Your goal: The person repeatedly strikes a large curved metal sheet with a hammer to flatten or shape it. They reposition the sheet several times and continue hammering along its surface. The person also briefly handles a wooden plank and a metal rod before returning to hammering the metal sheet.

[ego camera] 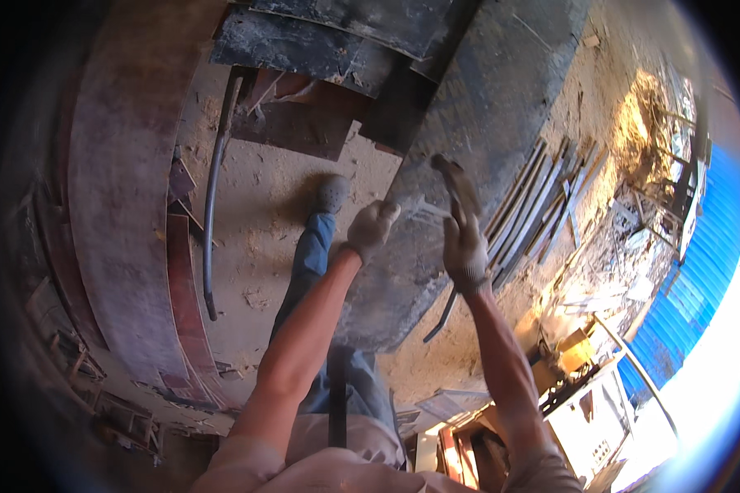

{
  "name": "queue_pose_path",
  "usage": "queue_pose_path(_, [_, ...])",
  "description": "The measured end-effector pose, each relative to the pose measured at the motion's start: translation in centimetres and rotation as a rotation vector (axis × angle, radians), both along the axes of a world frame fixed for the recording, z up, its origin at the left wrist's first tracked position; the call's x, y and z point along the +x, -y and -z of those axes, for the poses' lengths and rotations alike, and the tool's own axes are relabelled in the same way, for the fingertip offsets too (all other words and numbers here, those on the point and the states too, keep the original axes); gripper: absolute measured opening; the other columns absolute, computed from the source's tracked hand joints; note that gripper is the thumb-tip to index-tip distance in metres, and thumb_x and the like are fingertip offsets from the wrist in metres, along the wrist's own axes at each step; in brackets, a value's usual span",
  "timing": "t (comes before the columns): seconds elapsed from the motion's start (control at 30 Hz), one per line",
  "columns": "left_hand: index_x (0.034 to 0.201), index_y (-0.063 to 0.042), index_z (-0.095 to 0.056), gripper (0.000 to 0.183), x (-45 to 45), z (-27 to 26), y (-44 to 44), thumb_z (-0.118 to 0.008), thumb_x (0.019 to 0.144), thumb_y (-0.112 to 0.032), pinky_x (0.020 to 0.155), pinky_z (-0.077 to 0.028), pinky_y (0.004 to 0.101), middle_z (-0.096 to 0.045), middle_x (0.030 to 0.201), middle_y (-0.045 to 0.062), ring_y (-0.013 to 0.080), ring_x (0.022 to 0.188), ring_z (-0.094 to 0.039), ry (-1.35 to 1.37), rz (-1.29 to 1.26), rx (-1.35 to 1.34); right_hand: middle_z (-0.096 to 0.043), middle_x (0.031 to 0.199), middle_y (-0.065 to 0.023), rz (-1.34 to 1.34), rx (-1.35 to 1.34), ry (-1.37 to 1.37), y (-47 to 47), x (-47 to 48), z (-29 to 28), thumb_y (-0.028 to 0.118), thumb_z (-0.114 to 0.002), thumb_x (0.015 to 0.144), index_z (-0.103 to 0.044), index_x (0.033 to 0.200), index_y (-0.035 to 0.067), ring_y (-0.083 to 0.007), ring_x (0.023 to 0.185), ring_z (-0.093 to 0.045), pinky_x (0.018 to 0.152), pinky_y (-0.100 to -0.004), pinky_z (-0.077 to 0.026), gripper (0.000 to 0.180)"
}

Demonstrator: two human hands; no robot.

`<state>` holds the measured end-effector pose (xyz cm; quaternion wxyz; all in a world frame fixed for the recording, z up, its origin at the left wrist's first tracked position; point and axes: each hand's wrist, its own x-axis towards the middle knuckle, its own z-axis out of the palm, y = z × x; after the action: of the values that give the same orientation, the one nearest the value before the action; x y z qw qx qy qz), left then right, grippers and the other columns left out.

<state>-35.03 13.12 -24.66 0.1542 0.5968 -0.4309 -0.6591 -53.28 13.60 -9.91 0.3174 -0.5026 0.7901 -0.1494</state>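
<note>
A large dark plywood panel with a worn, stained face slants in front of me, its lower end by my legs. My left hand, in a pale knit glove, grips the panel's left edge, thumb uppermost. Over the panel's right side is my right hand, gloved alike. A short, dark brown piece extends forward from its fingers; blur hides exactly what it is. The fingers appear closed around its near end.
More dark panels lie ahead, and a long brown sheet runs along the left. A bent metal pipe lies near my foot. Several narrow strips are piled at right on sawdust-covered ground, before blue corrugated sheeting.
</note>
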Motion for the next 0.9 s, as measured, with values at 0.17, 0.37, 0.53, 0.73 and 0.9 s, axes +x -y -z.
queue_pose_path(0.17, [0.105,0.0,-0.07,0.04,0.0,0.0,0.0,-0.06,0.107,-0.038,0.079,-0.051,0.0391,-0.073,0.09,0.01,0.0199,0.084,-0.064,0.009,0.028,0.004,-0.071,0.118,-0.0285,-0.034,0.098,-0.004,2.5,1.0,-1.4,0.019,-0.055,0.106,-0.062,0.136,0.002,-0.0387,0.097,-0.074,0.08,-0.0444,-0.058,0.036])
queue_pose_path(0.37, [0.108,-0.001,-0.071,0.047,0.6,0.3,-0.3,-0.061,0.104,-0.047,0.081,-0.053,0.0432,-0.074,0.092,0.02,0.0342,0.088,-0.071,-0.06,0.017,0.058,-0.069,0.113,-0.03,-0.138,-0.433,-0.022,3.3,0.9,-0.8,0.028,-0.057,0.106,-0.056,0.142,0.006,-0.0495,0.091,-0.071,0.073,-0.0527,-0.057,0.041])
queue_pose_path(0.53, [0.112,-0.002,-0.072,0.059,1.3,1.6,0.3,-0.052,0.107,-0.057,0.086,-0.052,0.0495,-0.074,0.1,0.028,0.0449,0.101,-0.069,-0.013,0.063,-0.062,-0.07,0.115,-0.0307,0.109,0.183,0.016,2.4,1.6,-0.7,0.026,-0.059,0.106,-0.061,0.134,0.004,-0.0489,0.092,-0.072,0.077,-0.0502,-0.057,0.037])
queue_pose_path(0.73, [0.132,0.003,-0.068,0.09,-0.2,2.0,5.3,-0.046,0.1,-0.078,0.079,-0.053,0.034,-0.073,0.096,0.013,0.0211,0.09,-0.066,-0.133,-0.147,0.28,-0.069,0.08,-0.0179,0.154,0.213,-0.071,1.6,2.2,-0.4,0.036,-0.063,0.105,-0.066,0.114,0.001,-0.0323,0.072,-0.07,0.065,-0.0457,-0.051,0.037])
queue_pose_path(0.9, [0.145,0.001,-0.06,0.074,-4.1,1.9,12.0,-0.053,0.106,-0.061,0.115,-0.041,0.0328,-0.064,0.144,0.011,0.0265,0.132,-0.056,-0.334,-0.271,0.275,-0.062,0.072,-0.0021,0.902,0.37,0.544,-5.2,1.9,-2.1,0.026,-0.069,0.099,-0.066,0.097,0.002,-0.0127,0.062,-0.058,0.058,-0.0338,-0.048,0.024])
